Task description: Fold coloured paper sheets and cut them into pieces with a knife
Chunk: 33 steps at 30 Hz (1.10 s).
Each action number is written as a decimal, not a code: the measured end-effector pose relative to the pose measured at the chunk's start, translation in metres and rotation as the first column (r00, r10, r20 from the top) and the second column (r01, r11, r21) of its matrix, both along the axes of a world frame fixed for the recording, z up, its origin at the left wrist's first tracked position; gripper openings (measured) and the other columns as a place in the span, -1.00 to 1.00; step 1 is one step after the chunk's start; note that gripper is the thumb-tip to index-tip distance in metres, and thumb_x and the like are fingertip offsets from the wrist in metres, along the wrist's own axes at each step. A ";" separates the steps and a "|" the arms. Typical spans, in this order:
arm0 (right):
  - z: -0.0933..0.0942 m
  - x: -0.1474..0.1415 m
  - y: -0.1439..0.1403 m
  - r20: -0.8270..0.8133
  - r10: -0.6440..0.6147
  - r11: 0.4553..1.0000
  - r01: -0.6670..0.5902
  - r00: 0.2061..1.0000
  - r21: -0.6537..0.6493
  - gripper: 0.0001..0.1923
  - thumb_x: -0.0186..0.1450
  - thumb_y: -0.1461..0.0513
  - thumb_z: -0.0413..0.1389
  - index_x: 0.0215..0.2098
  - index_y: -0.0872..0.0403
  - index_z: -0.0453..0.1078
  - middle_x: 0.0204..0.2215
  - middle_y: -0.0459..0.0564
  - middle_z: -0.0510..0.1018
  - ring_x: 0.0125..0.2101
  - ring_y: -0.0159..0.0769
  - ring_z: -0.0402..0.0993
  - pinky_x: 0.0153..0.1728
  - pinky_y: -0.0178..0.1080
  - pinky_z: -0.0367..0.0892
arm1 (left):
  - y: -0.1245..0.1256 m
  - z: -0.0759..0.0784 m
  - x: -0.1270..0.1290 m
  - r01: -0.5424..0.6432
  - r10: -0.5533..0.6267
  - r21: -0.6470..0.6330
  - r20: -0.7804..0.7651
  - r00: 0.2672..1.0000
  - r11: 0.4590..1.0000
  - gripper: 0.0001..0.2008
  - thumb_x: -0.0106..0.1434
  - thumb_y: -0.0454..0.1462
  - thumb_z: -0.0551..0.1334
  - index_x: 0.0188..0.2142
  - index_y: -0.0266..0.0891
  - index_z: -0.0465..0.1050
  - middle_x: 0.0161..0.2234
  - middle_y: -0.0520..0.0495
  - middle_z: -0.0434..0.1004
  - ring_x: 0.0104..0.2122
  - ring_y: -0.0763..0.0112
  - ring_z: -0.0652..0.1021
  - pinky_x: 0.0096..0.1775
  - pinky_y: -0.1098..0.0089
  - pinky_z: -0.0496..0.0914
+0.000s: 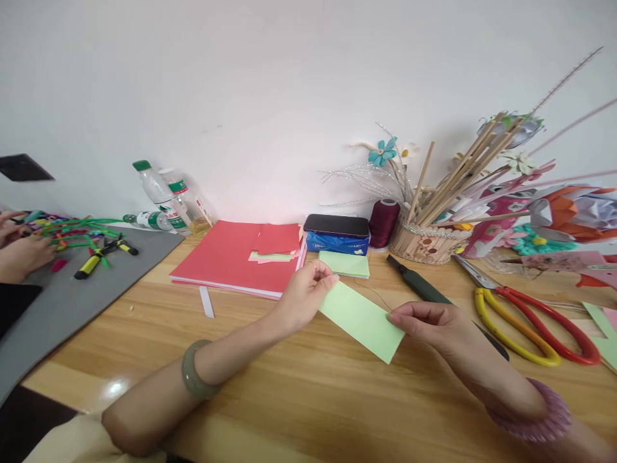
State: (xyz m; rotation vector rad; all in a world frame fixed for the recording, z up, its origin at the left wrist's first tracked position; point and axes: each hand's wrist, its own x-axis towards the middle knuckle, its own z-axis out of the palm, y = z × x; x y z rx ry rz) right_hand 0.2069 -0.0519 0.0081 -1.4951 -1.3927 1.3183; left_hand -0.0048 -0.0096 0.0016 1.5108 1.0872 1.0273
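One green sheet (362, 321) slants between both hands (304, 292) (436, 323).

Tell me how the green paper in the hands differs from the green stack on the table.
The green paper is held aslant between the left hand and right hand; the green stack lies flat on the table. The green paper looks thin; the green stack looks thicker. Both are pale green and rectangular.

Place: I'm at a handicraft work area | Landmark: red paper stack (222, 257) on a wooden surface (270, 399) | Right of the stack: the green card (361, 321) I hold, thread spool (383, 222), stick-walled basket (427, 247) with crafted flowers (383, 154), large scissors (513, 298) | Left of the stack: pliers (90, 263), a co-worker's hands (31, 257) among green stems (87, 222)
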 end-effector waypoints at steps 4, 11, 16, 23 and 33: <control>-0.001 0.002 0.001 0.003 -0.028 1.000 0.028 1.000 0.014 -0.64 -0.06 -0.07 0.24 -0.56 0.06 0.51 -0.57 -0.06 0.52 -0.50 -0.33 0.34 -0.36 -0.26 0.25 | 0.003 -0.001 -0.001 -0.053 0.053 -0.025 0.004 0.999 0.998 -0.86 0.16 -0.22 0.15 -0.44 -0.24 0.24 -0.48 0.07 0.26 -0.47 0.47 0.31 -0.41 0.45 0.19; -0.001 0.002 0.001 0.031 -0.024 1.000 0.023 0.999 0.021 -0.63 -0.04 -0.08 0.21 -0.57 0.06 0.49 -0.57 -0.05 0.50 -0.48 -0.32 0.33 -0.36 -0.25 0.24 | 0.004 0.000 0.000 -0.066 0.068 -0.078 0.023 0.997 0.995 -0.84 0.14 -0.22 0.17 -0.46 -0.24 0.24 -0.50 0.09 0.27 -0.48 0.48 0.32 -0.40 0.45 0.20; -0.001 0.003 0.001 0.062 0.008 1.000 -0.010 0.998 0.028 -0.62 0.00 -0.08 0.18 -0.54 0.06 0.50 -0.56 -0.06 0.50 -0.48 -0.33 0.33 -0.35 -0.25 0.23 | 0.002 0.001 0.001 -0.054 0.061 -0.154 0.039 0.997 0.987 -0.80 0.13 -0.15 0.20 -0.39 -0.24 0.26 -0.46 0.06 0.33 -0.45 0.47 0.37 -0.39 0.45 0.22; -0.007 0.006 0.004 0.083 0.112 0.994 -0.113 0.990 0.006 -0.61 0.02 -0.10 0.17 -0.47 0.05 0.48 -0.48 -0.07 0.52 -0.43 -0.31 0.35 -0.36 -0.27 0.23 | 0.003 -0.003 0.001 0.004 0.001 -0.138 0.035 0.999 0.990 -0.76 0.02 -0.23 0.29 -0.33 -0.26 0.31 -0.44 0.03 0.36 -0.43 0.46 0.39 -0.37 0.45 0.24; -0.016 0.011 0.005 0.179 0.204 0.977 -0.211 0.962 0.023 -0.55 0.11 -0.13 0.05 -0.47 0.08 0.45 -0.53 -0.06 0.45 -0.46 -0.33 0.30 -0.40 -0.28 0.22 | 0.003 -0.006 0.000 0.061 -0.066 -0.100 -0.054 0.996 0.993 -0.81 0.05 -0.24 0.24 -0.37 -0.25 0.27 -0.51 0.08 0.30 -0.50 0.50 0.33 -0.45 0.50 0.20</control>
